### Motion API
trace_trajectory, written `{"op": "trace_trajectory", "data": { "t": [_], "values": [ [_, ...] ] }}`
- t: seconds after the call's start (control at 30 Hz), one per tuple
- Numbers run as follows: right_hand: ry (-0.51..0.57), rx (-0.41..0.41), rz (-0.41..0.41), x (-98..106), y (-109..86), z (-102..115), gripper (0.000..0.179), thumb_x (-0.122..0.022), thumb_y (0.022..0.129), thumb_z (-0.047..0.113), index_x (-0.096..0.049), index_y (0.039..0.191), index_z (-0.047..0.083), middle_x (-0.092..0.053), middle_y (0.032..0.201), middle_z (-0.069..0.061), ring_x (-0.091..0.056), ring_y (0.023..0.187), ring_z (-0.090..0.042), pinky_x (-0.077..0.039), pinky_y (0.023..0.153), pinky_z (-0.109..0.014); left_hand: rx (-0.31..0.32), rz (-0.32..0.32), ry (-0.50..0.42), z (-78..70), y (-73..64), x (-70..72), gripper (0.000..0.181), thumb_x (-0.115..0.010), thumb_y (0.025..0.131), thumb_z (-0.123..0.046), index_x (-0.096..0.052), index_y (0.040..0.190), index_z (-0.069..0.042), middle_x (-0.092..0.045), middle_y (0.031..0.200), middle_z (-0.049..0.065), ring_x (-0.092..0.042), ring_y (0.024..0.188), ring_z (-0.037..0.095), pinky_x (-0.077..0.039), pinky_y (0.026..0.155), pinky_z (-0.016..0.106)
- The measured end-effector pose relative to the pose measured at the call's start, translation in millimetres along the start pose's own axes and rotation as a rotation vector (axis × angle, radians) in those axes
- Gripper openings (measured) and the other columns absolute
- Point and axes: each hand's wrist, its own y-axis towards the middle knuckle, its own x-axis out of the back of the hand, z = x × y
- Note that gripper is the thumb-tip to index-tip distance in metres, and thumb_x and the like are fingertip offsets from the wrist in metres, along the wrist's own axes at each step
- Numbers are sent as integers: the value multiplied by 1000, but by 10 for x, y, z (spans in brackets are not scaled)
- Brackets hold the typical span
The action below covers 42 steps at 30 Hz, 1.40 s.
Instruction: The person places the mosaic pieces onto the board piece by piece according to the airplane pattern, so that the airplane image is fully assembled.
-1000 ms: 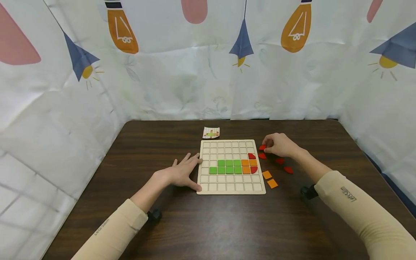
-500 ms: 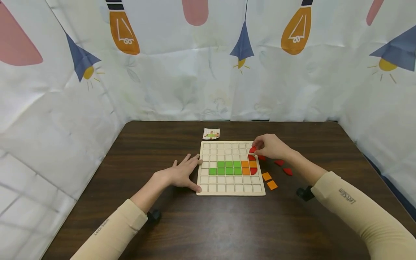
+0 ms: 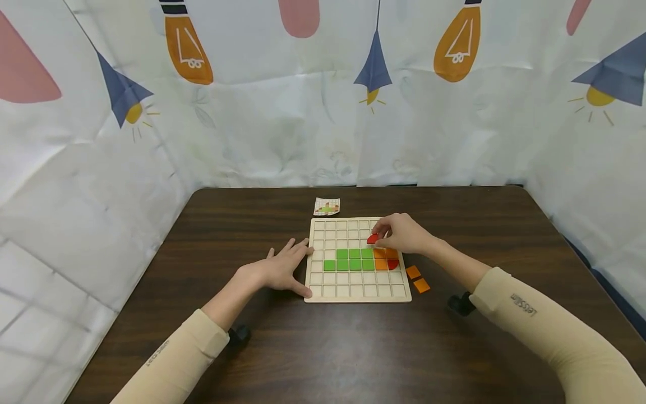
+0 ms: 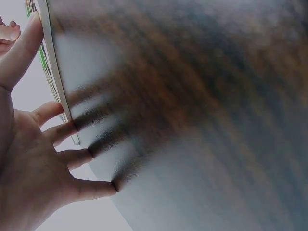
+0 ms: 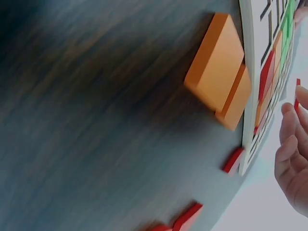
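A pale gridded board (image 3: pixel 343 291) lies on the table with green squares (image 3: pixel 355 265), orange squares (image 3: pixel 382 264) and a red quarter-round piece (image 3: pixel 393 264) set in its cells. My left hand (image 3: pixel 284 270) rests at the board's left side, fingers spread, thumb and fingertips touching the edge. Over the upper right part of the board, my right hand (image 3: pixel 405 233) pinches another red quarter-round piece (image 3: pixel 372 239) between thumb and fingers. That hand covers the cells beneath it. The right wrist view catches the held piece only as a thin red edge (image 5: pixel 298 83).
Two loose orange squares (image 3: pixel 421 285) lie by the board's right edge. Several loose red pieces (image 5: pixel 188 219) on the table show in the right wrist view, hidden by my right arm in the head view. Behind the board lies a small pattern card (image 3: pixel 327 206). A printed curtain (image 3: pixel 282 134) hangs beyond.
My right hand picked up a red quarter-round piece from the table right of the board and carried it left over the grid. The left hand stays in place.
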Motion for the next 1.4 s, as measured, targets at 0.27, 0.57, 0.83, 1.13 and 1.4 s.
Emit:
{"op": "trace_trajectory", "data": {
  "t": [0.27,0.57,0.83,1.13,1.4],
  "values": [
    [26,46,-2,-106,53,116,18,-79,91,13,-76,106,5,-70,85,4,-66,80,-15,-57,79,-36,0,1,4,-9,-2,12,106,-85,83,-50,-28,162,-9,-4,171,14,3,155,40,-3,112,77],
    [74,102,9,-229,102,215,17,-78,93,13,-74,107,4,-69,87,3,-66,80,-14,-57,77,-33,1,-7,2,12,8,-5,106,-85,82,-50,-29,162,-10,-6,171,14,2,156,40,-3,112,77],
    [77,130,47,-332,170,359,16,-78,92,14,-74,106,6,-68,84,5,-65,76,-12,-55,74,-32,11,2,7,2,24,0,107,-84,82,-52,-28,162,-10,-5,171,13,3,156,39,-3,112,77],
    [31,149,83,-422,281,483,18,-79,92,15,-74,107,7,-69,84,7,-65,78,-10,-55,77,-30,18,9,7,23,19,-3,107,-84,82,-53,-28,162,-10,-5,171,14,4,156,40,-3,112,77],
    [21,139,77,-491,364,544,17,-80,91,14,-74,105,7,-68,82,7,-63,75,-9,-54,75,-30,13,6,1,19,33,-3,108,-85,82,-53,-28,162,-9,-7,171,14,2,155,41,-3,111,78]
  ]
}}
